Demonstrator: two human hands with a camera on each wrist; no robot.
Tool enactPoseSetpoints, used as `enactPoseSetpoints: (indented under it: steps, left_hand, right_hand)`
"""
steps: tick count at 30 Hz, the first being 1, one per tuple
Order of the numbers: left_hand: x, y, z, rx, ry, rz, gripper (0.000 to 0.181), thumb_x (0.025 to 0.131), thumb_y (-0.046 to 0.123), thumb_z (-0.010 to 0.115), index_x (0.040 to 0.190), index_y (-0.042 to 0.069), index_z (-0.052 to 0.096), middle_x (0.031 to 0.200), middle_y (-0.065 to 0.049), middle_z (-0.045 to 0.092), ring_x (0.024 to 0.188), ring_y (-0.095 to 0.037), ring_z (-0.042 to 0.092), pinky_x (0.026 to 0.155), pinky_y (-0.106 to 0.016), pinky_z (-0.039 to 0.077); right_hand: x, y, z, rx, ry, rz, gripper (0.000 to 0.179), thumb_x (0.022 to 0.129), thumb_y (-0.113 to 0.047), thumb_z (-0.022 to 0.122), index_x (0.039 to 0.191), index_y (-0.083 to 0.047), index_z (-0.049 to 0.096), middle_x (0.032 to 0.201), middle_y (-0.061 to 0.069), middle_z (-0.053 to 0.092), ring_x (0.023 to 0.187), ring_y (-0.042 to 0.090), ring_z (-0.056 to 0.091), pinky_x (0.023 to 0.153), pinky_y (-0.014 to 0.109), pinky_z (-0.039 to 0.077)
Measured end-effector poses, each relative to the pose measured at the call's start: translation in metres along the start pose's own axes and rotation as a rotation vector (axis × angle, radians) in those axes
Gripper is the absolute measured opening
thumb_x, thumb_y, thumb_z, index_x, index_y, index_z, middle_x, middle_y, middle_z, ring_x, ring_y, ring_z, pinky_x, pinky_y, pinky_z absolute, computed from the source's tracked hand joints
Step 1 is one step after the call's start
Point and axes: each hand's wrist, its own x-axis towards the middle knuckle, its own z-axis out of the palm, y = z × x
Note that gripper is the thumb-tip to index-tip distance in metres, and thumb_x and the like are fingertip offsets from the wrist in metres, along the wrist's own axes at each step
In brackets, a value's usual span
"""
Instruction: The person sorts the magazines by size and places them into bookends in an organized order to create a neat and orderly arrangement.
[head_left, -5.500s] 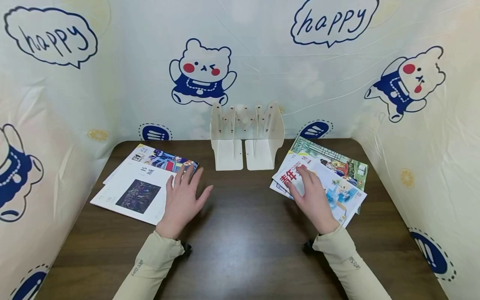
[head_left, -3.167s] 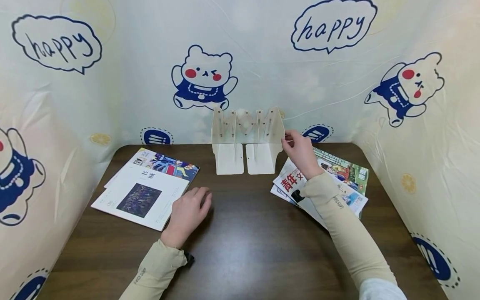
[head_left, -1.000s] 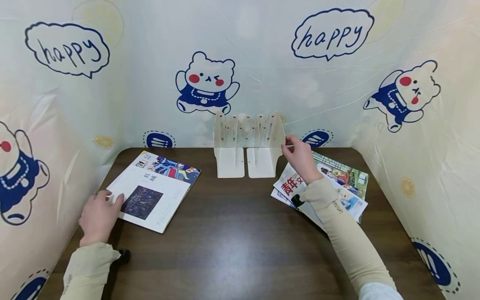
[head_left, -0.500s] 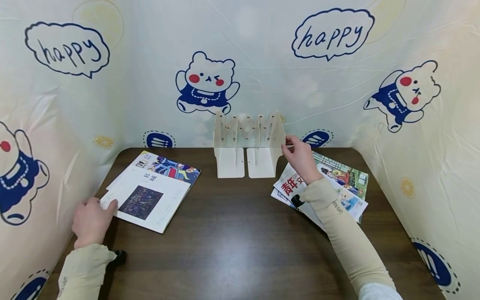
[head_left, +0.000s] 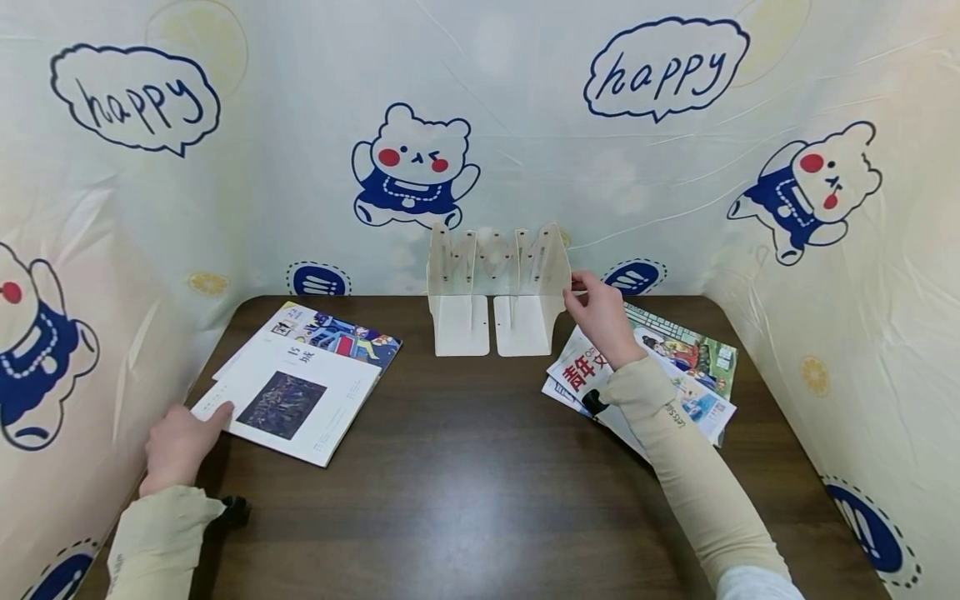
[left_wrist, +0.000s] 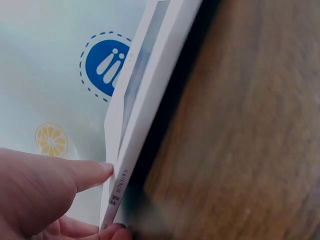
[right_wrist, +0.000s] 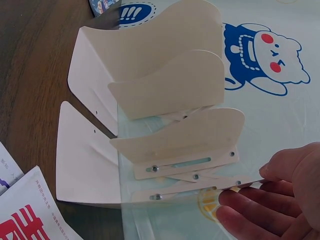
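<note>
A white book (head_left: 337, 400) with a dark square picture lies on the table's left side, partly over a magazine (head_left: 348, 337) with a colourful cover. My left hand (head_left: 178, 446) pinches the book's near left corner. In the left wrist view the thumb (left_wrist: 95, 173) is on the cover, with fingertips below the spine (left_wrist: 145, 105). A cream adjustable bookend (head_left: 461, 329) with several upright dividers stands at the table's back middle. My right hand (head_left: 600, 321) pinches the edge of its right side panel. The right wrist view shows the thumb and fingers (right_wrist: 262, 202) around that thin edge.
Several overlapping magazines (head_left: 577, 367) lie on the right, partly under the right forearm; one has a green cover (head_left: 701, 350). The brown table (head_left: 465, 467) is bounded by printed curtains (head_left: 525, 125) at the back and both sides.
My right hand has left the right-hand magazines and gone to the bookend's side panel. My left hand has moved from the book's right side to its near left corner, lately sliding slightly nearer.
</note>
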Motion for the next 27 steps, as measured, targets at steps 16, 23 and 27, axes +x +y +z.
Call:
enactPoseSetpoints:
  steps: [16, 23, 27]
  left_hand:
    - [0.0041, -0.0036, -0.0015, -0.475, -0.067, -0.154, 0.078, 0.099, 0.034, 0.068, 0.136, -0.026, 0.036, 0.119, -0.033, 0.05, 0.066, -0.01, 0.06, 0.056, -0.02, 0.053]
    - [0.0063, -0.0032, -0.0071, -0.658, -0.126, -0.201, 0.055, 0.101, 0.034, 0.067, 0.123, -0.014, 0.05, 0.117, -0.017, 0.05, 0.07, -0.002, 0.057, 0.062, -0.017, 0.056]
    - [0.002, -0.0029, -0.0107, -0.918, -0.252, -0.134, 0.039, 0.101, 0.024, 0.07, 0.111, -0.004, 0.044, 0.091, 0.004, 0.065, 0.071, -0.004, 0.068, 0.067, -0.022, 0.062]
  right_hand:
    - [-0.0019, 0.0002, 0.003, 0.003, 0.008, 0.005, 0.038, 0.107, -0.017, 0.058, 0.141, 0.0, 0.056, 0.133, 0.023, 0.066, 0.105, 0.038, 0.071, 0.084, 0.05, 0.063]
    - [-0.0011, -0.0001, 0.0043, -0.002, 0.012, -0.004, 0.036, 0.108, -0.018, 0.057, 0.14, -0.002, 0.056, 0.134, 0.021, 0.066, 0.108, 0.037, 0.071, 0.087, 0.049, 0.063]
    - [-0.0011, -0.0008, 0.0038, -0.002, 0.02, -0.022, 0.036, 0.108, -0.017, 0.056, 0.139, 0.0, 0.057, 0.132, 0.024, 0.066, 0.105, 0.037, 0.071, 0.084, 0.049, 0.063]
